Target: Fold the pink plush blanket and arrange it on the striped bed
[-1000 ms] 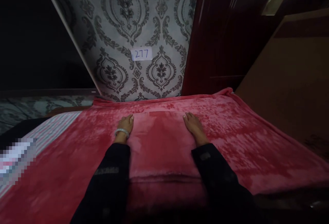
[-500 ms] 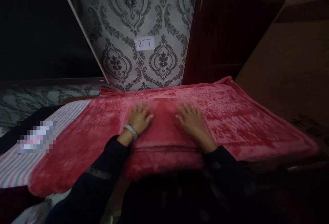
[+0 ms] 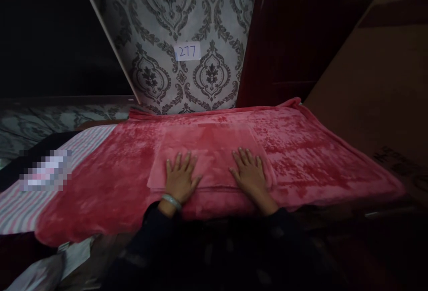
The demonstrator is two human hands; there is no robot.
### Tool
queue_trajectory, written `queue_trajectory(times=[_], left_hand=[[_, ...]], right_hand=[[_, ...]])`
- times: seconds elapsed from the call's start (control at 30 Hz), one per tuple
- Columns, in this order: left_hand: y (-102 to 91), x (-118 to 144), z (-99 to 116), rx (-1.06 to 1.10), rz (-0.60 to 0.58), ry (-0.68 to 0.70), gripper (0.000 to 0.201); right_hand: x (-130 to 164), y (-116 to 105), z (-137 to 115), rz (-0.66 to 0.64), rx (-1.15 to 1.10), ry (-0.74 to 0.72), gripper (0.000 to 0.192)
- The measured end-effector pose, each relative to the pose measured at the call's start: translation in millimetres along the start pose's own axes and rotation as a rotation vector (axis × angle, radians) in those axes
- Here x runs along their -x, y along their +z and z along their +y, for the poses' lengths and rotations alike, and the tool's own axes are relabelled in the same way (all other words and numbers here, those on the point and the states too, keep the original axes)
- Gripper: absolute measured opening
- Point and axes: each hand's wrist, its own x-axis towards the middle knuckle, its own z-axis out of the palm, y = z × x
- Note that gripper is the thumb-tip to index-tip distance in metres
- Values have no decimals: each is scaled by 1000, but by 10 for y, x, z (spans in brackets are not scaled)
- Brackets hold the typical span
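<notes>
A folded pink-red cloth (image 3: 210,148) lies flat on a larger red plush blanket (image 3: 307,157) spread over a bed. My left hand (image 3: 180,177), with a pale bangle on its wrist, rests palm down on the near left part of the folded cloth, fingers spread. My right hand (image 3: 249,173) lies palm down on the near right part, fingers apart as well. Neither hand grips anything. Dark sleeves cover both forearms.
A striped sheet (image 3: 20,202) shows at the left of the bed. Patterned grey wallpaper with a paper label reading 277 (image 3: 187,51) stands behind. A dark red door (image 3: 284,41) and a brown panel (image 3: 374,90) are at the right.
Both hands slid back along the folded cloth from its far end to its near edge, fingers spreading. The camera pulled back and the bed's near edge came into view.
</notes>
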Motion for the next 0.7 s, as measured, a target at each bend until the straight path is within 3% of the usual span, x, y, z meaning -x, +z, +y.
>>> queue_trajectory(times=[0.17, 0.3, 0.47, 0.7], left_hand=[[111, 273, -525, 79, 84, -281, 64], [246, 433, -837, 338, 193, -308, 67], [191, 480, -938, 660, 261, -397, 65], [-120, 351, -1029, 1161, 137, -613, 69]], right_hand=[[270, 196, 458, 149, -72, 150, 62], [415, 343, 670, 230, -249, 180, 64], [458, 346, 749, 277, -383, 202, 69], [411, 301, 918, 223, -653, 376, 76]])
